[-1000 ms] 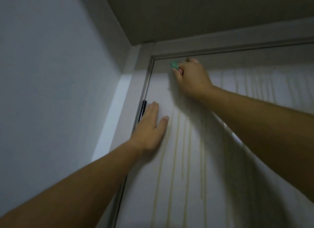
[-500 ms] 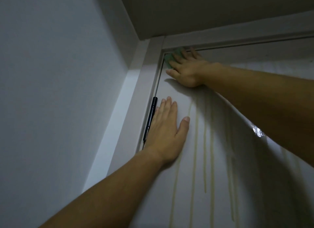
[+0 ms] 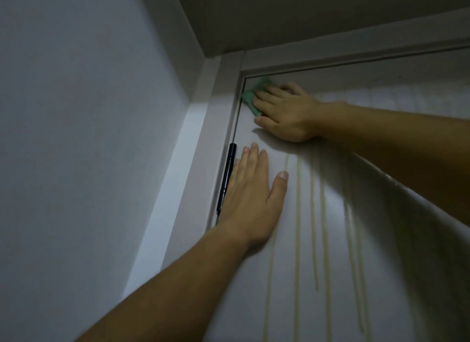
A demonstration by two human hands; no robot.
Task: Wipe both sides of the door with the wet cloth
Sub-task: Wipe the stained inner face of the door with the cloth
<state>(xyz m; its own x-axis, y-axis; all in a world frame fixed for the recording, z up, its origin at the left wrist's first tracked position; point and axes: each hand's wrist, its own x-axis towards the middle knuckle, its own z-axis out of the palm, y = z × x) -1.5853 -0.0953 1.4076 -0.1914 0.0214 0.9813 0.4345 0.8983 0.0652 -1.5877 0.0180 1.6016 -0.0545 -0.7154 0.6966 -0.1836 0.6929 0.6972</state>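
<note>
- Dim doorway: wet cloth (image 3: 250, 97) sits at the door's (image 3: 330, 240) top hinge-side corner.
- Your right hand (image 3: 284, 112) presses it, fingers flat; it looks soft and limp, so use broad pressure.
- Left hand (image 3: 251, 196) braces, spread flat.

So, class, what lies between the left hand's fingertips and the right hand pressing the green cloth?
Head view: only a bare strip of white door panel, shadowed by the right hand.

The left hand (image 3: 250, 201) is raised and lies flat, fingers straight and together, thumb spread. The right hand (image 3: 284, 112) is higher, also flat, fingers extended leftward.
</note>
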